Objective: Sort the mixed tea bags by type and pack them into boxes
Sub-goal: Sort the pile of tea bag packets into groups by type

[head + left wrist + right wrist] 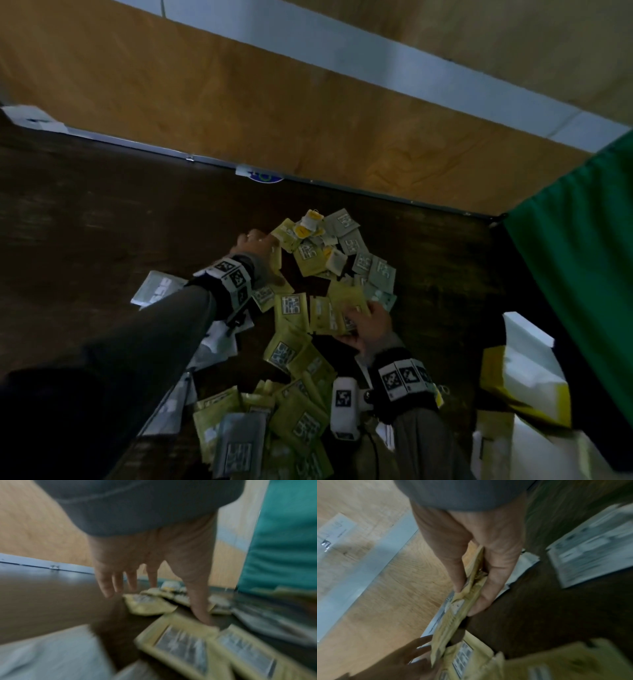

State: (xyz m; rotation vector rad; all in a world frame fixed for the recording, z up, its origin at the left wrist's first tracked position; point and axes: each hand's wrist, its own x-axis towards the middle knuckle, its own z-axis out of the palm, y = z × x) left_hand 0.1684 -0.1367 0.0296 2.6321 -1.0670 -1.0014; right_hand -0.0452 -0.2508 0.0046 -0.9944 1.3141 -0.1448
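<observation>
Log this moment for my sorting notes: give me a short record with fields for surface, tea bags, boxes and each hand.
surface: dark table beside a wooden wall
tea bags: mixed pile, yellow bags and grey bags, loose and overlapping
boxes: yellow and white boxes at the table's right edge; contents not visible
left hand: fingers spread, reaching down at the pile's far left side, holding nothing
right hand: pinching a stack of yellow bags between thumb and fingers
</observation>
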